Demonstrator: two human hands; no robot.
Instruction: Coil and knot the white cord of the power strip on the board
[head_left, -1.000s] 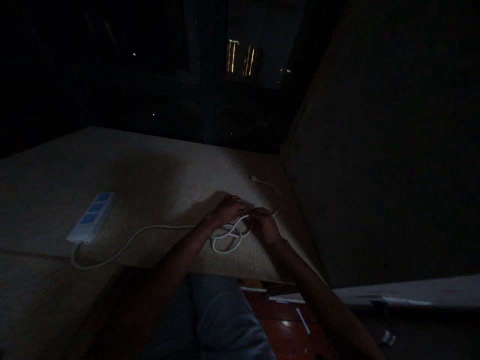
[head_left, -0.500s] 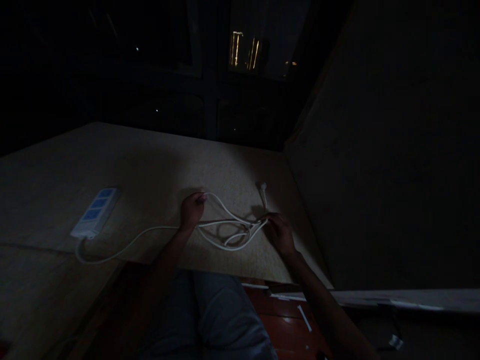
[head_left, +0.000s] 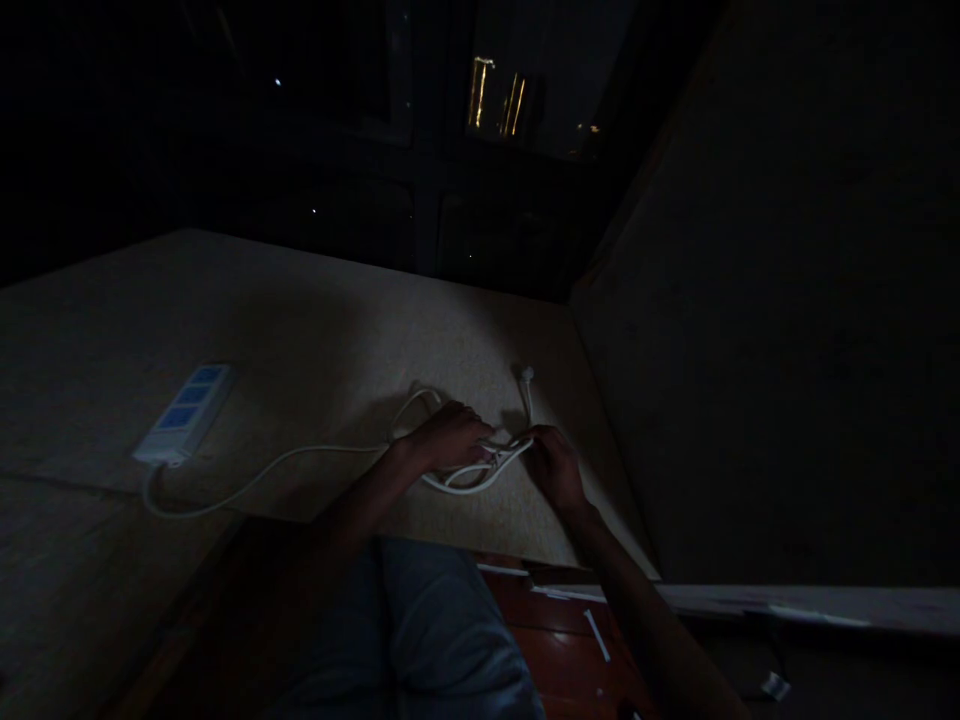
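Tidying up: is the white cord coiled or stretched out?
Partly coiled: cord loops bunch between left hand and right hand; the rest trails to the power strip.

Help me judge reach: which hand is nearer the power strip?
Left. The left hand holds the coiled cord, right of the power strip; the right hand is farther right.

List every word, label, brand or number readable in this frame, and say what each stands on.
No text can be read anywhere.
Power strip: only blue socket faces show, and any marking is too dark and small to read.
White cable, held by the left hand and right hand, and its plug: no print visible.
Lit window: only lights, no signs.
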